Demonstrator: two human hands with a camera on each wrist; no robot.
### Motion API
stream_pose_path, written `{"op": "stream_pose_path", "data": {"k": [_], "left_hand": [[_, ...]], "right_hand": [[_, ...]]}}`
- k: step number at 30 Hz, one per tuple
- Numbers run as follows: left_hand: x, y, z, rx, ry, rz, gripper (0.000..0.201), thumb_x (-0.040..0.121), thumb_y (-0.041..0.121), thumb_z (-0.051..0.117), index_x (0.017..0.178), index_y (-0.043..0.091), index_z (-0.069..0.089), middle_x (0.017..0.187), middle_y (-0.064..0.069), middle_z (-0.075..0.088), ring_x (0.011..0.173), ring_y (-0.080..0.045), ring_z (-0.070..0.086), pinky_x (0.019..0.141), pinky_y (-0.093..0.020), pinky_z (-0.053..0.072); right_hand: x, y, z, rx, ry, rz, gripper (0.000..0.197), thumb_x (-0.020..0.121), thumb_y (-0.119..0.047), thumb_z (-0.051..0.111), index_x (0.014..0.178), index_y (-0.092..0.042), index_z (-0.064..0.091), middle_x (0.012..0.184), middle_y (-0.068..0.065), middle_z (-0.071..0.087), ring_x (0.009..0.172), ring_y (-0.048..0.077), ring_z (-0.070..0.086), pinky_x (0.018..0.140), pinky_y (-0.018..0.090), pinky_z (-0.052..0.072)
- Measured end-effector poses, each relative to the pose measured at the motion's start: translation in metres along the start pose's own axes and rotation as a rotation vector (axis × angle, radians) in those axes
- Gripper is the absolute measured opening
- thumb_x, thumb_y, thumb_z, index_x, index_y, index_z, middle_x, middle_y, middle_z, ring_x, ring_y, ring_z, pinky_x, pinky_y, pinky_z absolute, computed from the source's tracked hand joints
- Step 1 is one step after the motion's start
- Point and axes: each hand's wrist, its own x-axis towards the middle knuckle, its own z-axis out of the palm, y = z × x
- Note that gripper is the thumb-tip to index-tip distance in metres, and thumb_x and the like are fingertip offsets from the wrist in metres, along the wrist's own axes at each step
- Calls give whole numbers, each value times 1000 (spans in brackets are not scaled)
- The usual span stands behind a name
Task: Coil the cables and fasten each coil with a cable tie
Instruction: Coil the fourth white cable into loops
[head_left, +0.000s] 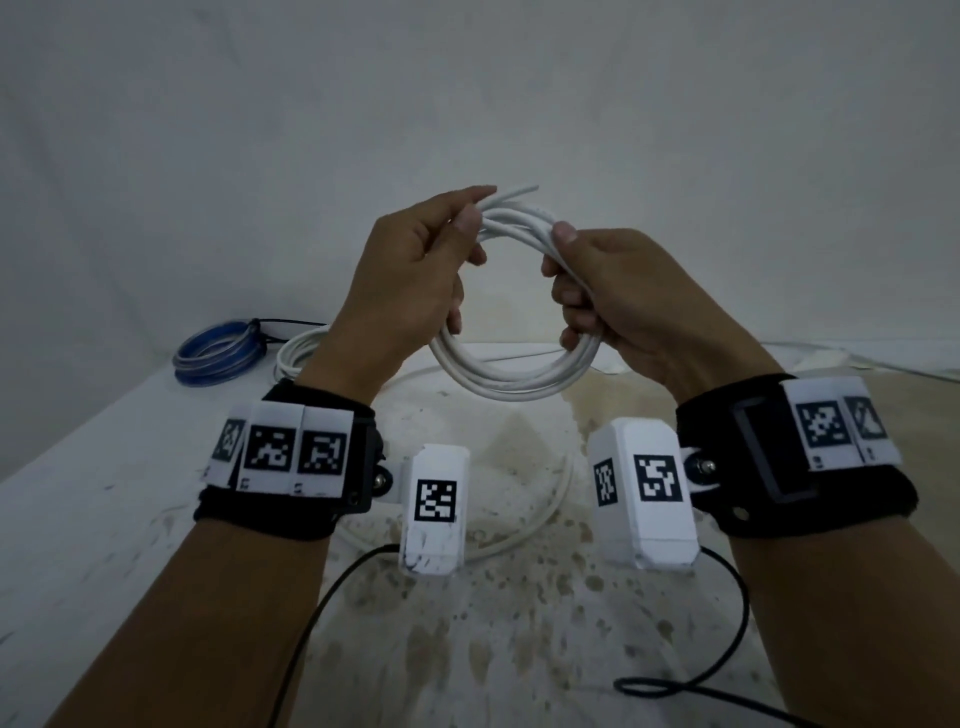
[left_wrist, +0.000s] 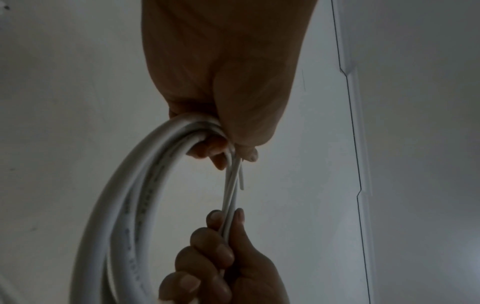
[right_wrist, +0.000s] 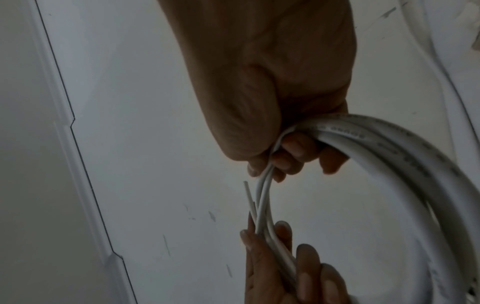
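I hold a white cable coil (head_left: 514, 382) upright in the air above the table, with several loops. My left hand (head_left: 441, 244) grips its left side, thumb and index finger pinching the strands at the top. My right hand (head_left: 576, 270) grips the right side, thumb on top and fingers curled round the bundle. A thin white end (head_left: 519, 191) pokes out past the left fingertips. The left wrist view shows the left hand (left_wrist: 233, 123) around the coil (left_wrist: 124, 195). In the right wrist view the right hand (right_wrist: 280, 133) clasps the coil (right_wrist: 389, 152).
A blue cable coil (head_left: 218, 351) with a black tie lies at the table's back left, a white coil (head_left: 291, 356) beside it. A loose white cable (head_left: 550, 499) curves across the stained white table (head_left: 130, 493) below my hands. Black camera leads (head_left: 727, 670) trail near the front edge.
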Motion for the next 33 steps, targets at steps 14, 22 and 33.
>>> {"op": "stream_pose_path", "data": {"k": [14, 22, 33], "left_hand": [[-1, -7, 6, 107, 97, 92, 22, 101, 25, 51, 104, 23, 73, 57, 15, 54, 46, -1, 45, 48, -15, 35], [1, -7, 7, 101, 113, 29, 25, 101, 28, 50, 103, 22, 74, 59, 9, 52, 44, -3, 43, 48, -25, 36], [0, -5, 9, 90, 105, -18, 27, 101, 26, 48, 104, 24, 75, 61, 2, 51, 41, -5, 39, 42, -25, 37]], "right_hand": [[-3, -4, 9, -26, -27, -8, 40, 102, -42, 46, 105, -8, 69, 56, -3, 44, 44, 11, 35, 47, 27, 39], [-5, -4, 11, -186, 27, -238, 27, 101, -21, 52, 128, -23, 49, 74, 6, 65, 46, 14, 41, 41, 27, 38], [1, 4, 10, -9, 85, -216, 11, 100, -15, 54, 101, -14, 65, 70, 11, 63, 39, 13, 30, 39, 20, 26]]}}
